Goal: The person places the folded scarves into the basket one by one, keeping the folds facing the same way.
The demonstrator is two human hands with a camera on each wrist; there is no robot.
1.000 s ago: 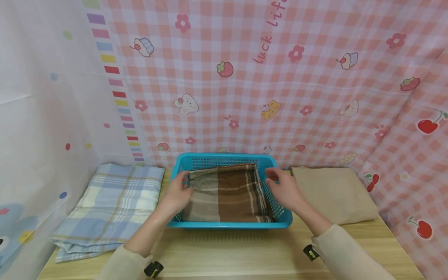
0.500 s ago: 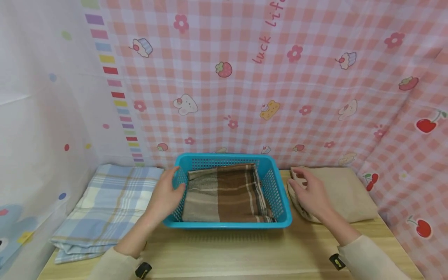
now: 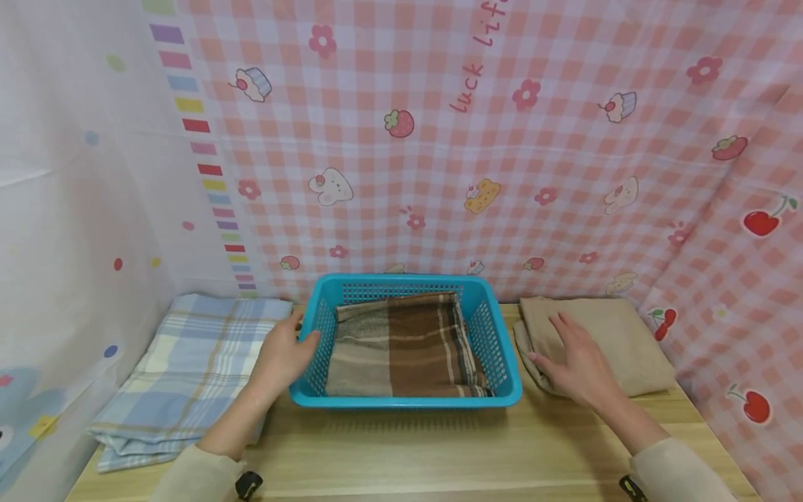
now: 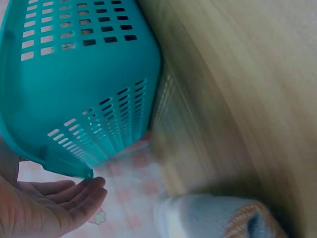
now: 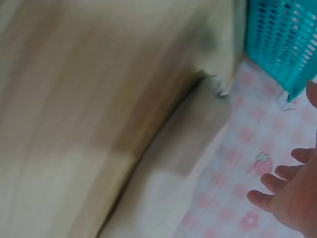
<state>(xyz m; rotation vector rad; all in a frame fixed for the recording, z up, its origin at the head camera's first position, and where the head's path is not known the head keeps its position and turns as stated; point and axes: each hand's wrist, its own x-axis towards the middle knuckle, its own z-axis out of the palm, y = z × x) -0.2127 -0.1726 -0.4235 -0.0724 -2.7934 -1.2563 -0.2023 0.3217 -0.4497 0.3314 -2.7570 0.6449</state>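
Observation:
A turquoise plastic basket (image 3: 404,402) stands on the table holding a folded brown and grey plaid cloth (image 3: 417,348). At the basket's left rim is my left hand (image 3: 279,355), its thumb over the rim and its fingers outside. In the left wrist view, those fingers (image 4: 74,203) are loosely extended, fingertips right at the rim's corner. My right hand (image 3: 580,362) is spread above a folded beige cloth (image 3: 621,341) to the right of the basket. In the right wrist view, its fingers (image 5: 277,186) are spread with nothing between them.
A folded blue and white plaid cloth (image 3: 194,369) lies left of the basket on the wooden table (image 3: 401,453). Pink checked fabric (image 3: 376,167) hangs behind the table, with white dotted fabric (image 3: 75,174) on the left side.
Both hands have moved apart. The left went from over the plaid cloth in the basket to its left rim; the right went from the basket's right side to above the beige cloth.

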